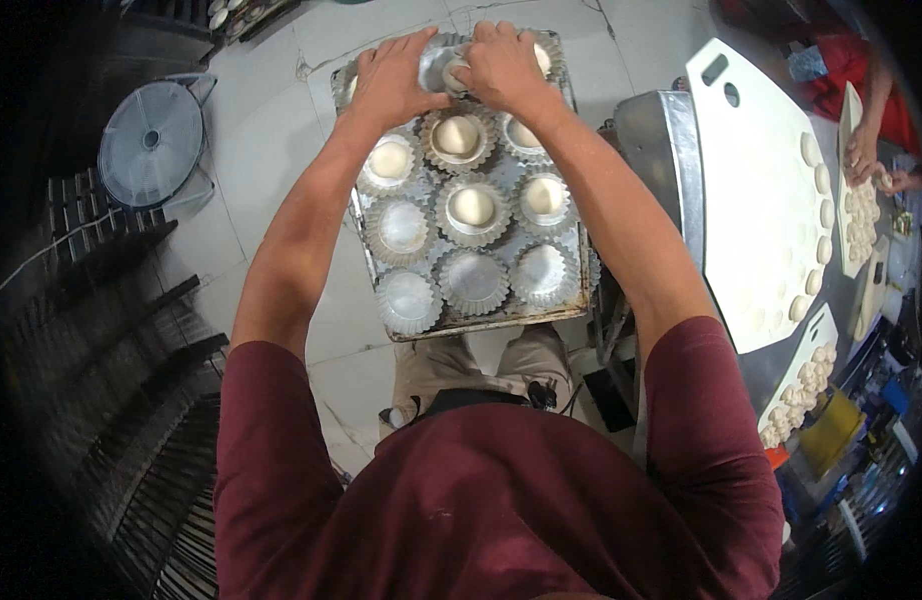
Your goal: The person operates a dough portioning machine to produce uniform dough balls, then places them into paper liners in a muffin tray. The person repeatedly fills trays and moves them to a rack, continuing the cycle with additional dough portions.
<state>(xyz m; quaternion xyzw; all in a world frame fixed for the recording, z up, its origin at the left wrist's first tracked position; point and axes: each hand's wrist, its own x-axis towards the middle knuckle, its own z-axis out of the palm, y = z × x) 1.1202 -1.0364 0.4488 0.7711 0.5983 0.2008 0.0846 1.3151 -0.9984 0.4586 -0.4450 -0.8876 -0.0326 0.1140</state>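
A worn metal baking tray (491, 324) lies before me, bearing several fluted metal tins. My left hand (389, 81) is at its far side, thumb and fingers spread around the edge of a tin (433, 69); whether it grips the tin is unclear. Right beside it, my right hand (506, 69) has its thumb against a pale dough ball (453, 75) at that same tin. Nearer tins hold round dough pieces, such as a dough ball (456, 135) in the middle and another dough ball (390, 160) at left. Along the near side, tins such as one fluted tin (473, 279) contain no dough.
At right, a large white board (761, 202) with dough balls along its edge lies on a metal table (757, 375). A smaller board (821, 330) carries shaped dough. Another person's hand (862, 154) handles dough beyond. A round fan (151, 139) stands at left.
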